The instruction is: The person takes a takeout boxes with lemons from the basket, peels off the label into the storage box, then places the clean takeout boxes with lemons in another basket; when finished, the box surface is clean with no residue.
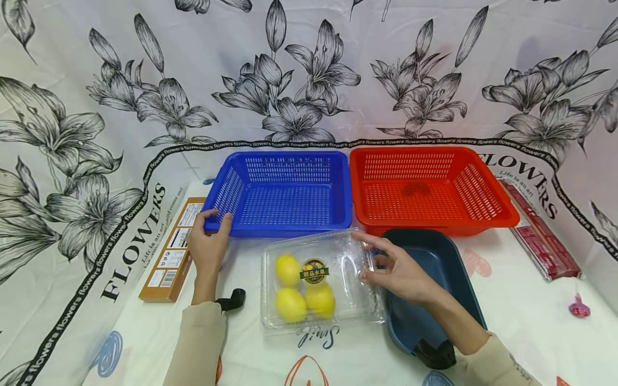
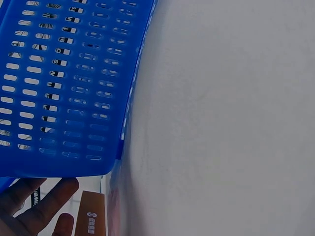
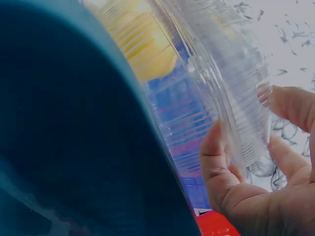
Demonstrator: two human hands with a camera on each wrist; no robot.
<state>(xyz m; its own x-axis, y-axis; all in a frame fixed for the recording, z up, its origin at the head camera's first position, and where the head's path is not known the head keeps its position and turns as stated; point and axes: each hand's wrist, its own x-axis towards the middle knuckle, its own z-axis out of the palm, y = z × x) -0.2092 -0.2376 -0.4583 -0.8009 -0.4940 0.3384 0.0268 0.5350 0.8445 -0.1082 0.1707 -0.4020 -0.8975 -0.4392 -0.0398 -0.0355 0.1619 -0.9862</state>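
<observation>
My right hand (image 1: 403, 273) pinches the right edge of a clear plastic fruit box (image 1: 350, 303), thumb on one side and fingers on the other. The box has a black and gold label (image 1: 314, 271). Three lemons (image 1: 291, 305) lie in its left part, and yellow also shows through the ribbed plastic (image 3: 199, 88) in the right wrist view. My left hand (image 1: 210, 246) is at the front left corner of a blue slotted basket (image 1: 289, 234). Its fingers (image 2: 54, 196) are extended right at the basket's rim in the left wrist view.
A red slotted basket (image 1: 434, 224) stands right of the blue one. A dark teal tub (image 1: 449, 268) with a black end piece sits under my right forearm. An orange-brown carton (image 1: 166, 265), a black pipe (image 1: 234, 299), a red package (image 1: 545, 241) and a pink wrapped candy (image 1: 579, 307) lie around.
</observation>
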